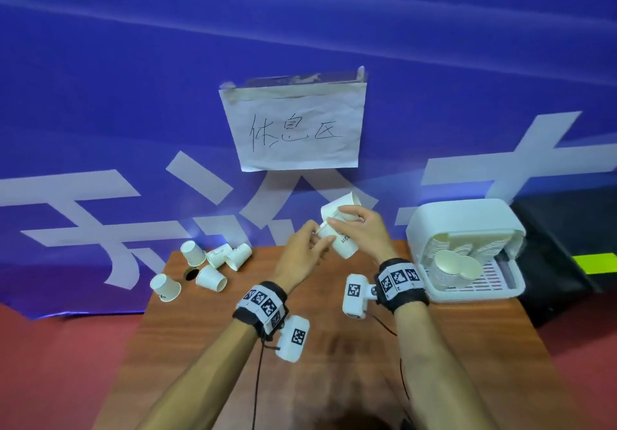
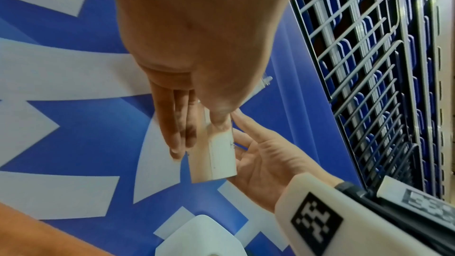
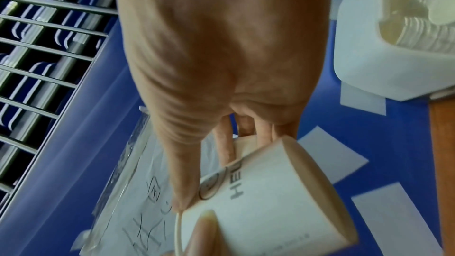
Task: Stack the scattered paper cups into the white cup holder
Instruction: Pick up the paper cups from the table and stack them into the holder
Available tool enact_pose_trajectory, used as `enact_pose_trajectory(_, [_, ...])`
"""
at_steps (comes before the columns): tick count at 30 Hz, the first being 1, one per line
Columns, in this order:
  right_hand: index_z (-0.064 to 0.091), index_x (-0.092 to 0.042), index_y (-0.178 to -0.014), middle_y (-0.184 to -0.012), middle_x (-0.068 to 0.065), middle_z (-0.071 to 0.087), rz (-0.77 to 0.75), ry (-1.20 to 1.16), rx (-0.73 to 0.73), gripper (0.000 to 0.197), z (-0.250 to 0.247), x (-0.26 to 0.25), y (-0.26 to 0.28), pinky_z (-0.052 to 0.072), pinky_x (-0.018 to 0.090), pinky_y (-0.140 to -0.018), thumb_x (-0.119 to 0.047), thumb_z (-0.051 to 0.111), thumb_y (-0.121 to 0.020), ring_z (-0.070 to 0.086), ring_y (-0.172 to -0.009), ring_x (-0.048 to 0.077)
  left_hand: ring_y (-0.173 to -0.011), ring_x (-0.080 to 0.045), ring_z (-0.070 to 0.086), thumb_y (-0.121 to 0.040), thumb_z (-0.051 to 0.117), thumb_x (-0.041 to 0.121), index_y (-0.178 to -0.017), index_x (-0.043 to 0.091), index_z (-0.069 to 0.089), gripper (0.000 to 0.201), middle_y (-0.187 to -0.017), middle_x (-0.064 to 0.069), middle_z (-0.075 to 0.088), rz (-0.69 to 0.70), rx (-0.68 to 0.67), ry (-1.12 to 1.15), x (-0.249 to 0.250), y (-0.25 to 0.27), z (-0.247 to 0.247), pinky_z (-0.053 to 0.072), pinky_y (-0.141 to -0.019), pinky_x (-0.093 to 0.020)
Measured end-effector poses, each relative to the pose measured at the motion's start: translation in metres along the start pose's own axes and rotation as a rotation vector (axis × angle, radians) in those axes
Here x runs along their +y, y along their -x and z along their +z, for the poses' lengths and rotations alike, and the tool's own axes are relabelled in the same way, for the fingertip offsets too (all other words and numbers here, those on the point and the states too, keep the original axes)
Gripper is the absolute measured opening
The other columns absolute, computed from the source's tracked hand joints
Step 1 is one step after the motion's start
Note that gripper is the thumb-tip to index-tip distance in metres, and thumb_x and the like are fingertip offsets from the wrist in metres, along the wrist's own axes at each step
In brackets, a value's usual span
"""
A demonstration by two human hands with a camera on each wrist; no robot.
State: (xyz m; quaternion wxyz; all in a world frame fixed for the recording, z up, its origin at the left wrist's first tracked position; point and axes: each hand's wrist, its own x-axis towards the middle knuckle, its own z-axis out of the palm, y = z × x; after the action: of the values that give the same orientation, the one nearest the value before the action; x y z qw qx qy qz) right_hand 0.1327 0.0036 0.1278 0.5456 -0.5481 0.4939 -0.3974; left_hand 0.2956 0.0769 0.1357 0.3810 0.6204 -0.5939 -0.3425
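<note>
Two paper cups (image 1: 340, 226) are held above the tabletop (image 1: 334, 329) at mid-height, one nesting into the other: the right hand (image 1: 362, 232) wraps its grip round the outer cup, while the left hand (image 1: 302, 256) pinches the rim end with thumb and straight fingers. Five loose cups (image 1: 207, 264) lie at ten o'clock; the white cup holder (image 1: 467, 249), already stocked, sits at three o'clock. A skewed push could crumple a rim or jam the pair.
</note>
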Motion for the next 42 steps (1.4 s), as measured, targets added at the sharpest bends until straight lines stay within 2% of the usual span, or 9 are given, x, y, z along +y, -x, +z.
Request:
enact_pose_trajectory(6, [0.072, -0.025, -0.115, -0.112, -0.003, 0.071, -0.022, 0.04, 0.077, 0.042, -0.074, 0.005, 0.007, 0.057, 0.032, -0.09, -0.039, 0.084, -0.078, 0.069, -0.099, 0.009, -0.048, -0.016, 0.06, -0.098, 0.053, 0.053, -0.076, 0.021, 0.06, 0.04, -0.055, -0.004, 0.062, 0.112, 0.021, -0.241, 0.041, -0.003, 0.054, 0.054, -0.06, -0.04])
enact_pose_trajectory(12, [0.074, -0.025, -0.107, -0.105, -0.005, 0.074, -0.068, 0.043, 0.203, 0.025, -0.154, 0.019, 0.022, 0.057, 0.038, -0.092, -0.038, 0.075, -0.086, 0.069, -0.096, 0.013, -0.064, -0.01, 0.048, -0.097, 0.057, 0.049, -0.086, 0.025, 0.075, 0.032, -0.065, 0.01, 0.052, 0.241, 0.125, -0.376, 0.078, -0.007, 0.121, 0.041, -0.059, -0.031])
enact_pose_trajectory(17, [0.073, -0.023, -0.104, -0.105, -0.007, 0.074, -0.075, 0.024, 0.269, 0.014, -0.22, 0.031, 0.042, 0.057, 0.036, -0.091, -0.03, 0.072, -0.092, 0.07, -0.093, 0.01, -0.066, -0.01, 0.045, -0.097, 0.059, 0.04, -0.076, 0.021, 0.067, 0.029, -0.071, 0.009, 0.048, 0.232, 0.125, -0.412, 0.103, -0.003, 0.181, 0.033, -0.058, -0.029])
enact_pose_trajectory(23, [0.074, -0.025, -0.1, -0.102, -0.005, 0.075, -0.054, -0.03, 0.334, 0.01, -0.269, 0.041, 0.065, 0.058, 0.043, -0.092, -0.029, 0.073, -0.091, 0.072, -0.095, 0.016, -0.069, -0.015, 0.051, -0.095, 0.058, 0.038, -0.08, 0.02, 0.064, 0.024, -0.075, 0.005, 0.049, 0.255, 0.061, -0.457, 0.124, 0.003, 0.23, 0.047, -0.063, -0.041])
enact_pose_trajectory(30, [0.071, -0.032, -0.102, -0.105, -0.006, 0.073, -0.01, -0.036, 0.383, 0.017, -0.295, 0.06, 0.081, 0.057, 0.051, -0.092, -0.038, 0.071, -0.087, 0.072, -0.095, 0.02, -0.071, -0.01, 0.054, -0.095, 0.061, 0.039, -0.097, 0.026, 0.071, 0.017, -0.094, 0.014, 0.047, 0.303, 0.053, -0.484, 0.131, 0.007, 0.25, 0.044, -0.058, -0.029])
enact_pose_trajectory(34, [0.064, -0.041, -0.109, -0.129, 0.004, 0.062, -0.051, -0.074, 0.466, 0.028, -0.306, 0.062, 0.085, 0.055, 0.054, -0.096, -0.039, 0.071, -0.081, 0.068, -0.112, 0.027, -0.082, -0.014, 0.064, -0.095, 0.063, 0.033, -0.102, 0.023, 0.071, 0.015, -0.11, 0.012, 0.063, 0.296, 0.029, -0.494, 0.128, 0.007, 0.25, 0.05, -0.067, -0.031])
enact_pose_trajectory(36, [0.058, -0.044, -0.112, -0.123, 0.007, 0.066, -0.05, -0.093, 0.507, 0.035, -0.31, 0.061, 0.09, 0.056, 0.055, -0.093, -0.038, 0.071, -0.08, 0.07, -0.105, 0.027, -0.086, -0.017, 0.067, -0.094, 0.063, 0.034, -0.105, 0.024, 0.072, 0.017, -0.104, 0.006, 0.072, 0.278, 0.035, -0.482, 0.123, 0.006, 0.247, 0.051, -0.069, -0.031])
enact_pose_trajectory(39, [0.046, -0.044, -0.118, -0.102, 0.006, 0.074, -0.028, -0.117, 0.586, 0.044, -0.314, 0.056, 0.1, 0.058, 0.055, -0.089, -0.029, 0.07, -0.085, 0.074, -0.091, 0.026, -0.073, -0.018, 0.066, -0.094, 0.064, 0.033, -0.102, 0.023, 0.074, 0.016, -0.081, 0.001, 0.074, 0.266, -0.01, -0.461, 0.109, 0.003, 0.241, 0.051, -0.065, -0.031])
enact_pose_trajectory(42, [0.056, -0.035, -0.114, -0.096, 0.008, 0.075, -0.025, -0.088, 0.637, 0.034, -0.319, 0.056, 0.103, 0.057, 0.058, -0.088, -0.039, 0.071, -0.083, 0.074, -0.089, 0.029, -0.071, -0.012, 0.065, -0.094, 0.065, 0.03, -0.094, 0.021, 0.073, 0.013, -0.081, 0.004, 0.073, 0.259, -0.118, -0.365, 0.095, -0.001, 0.235, 0.054, -0.067, -0.034])
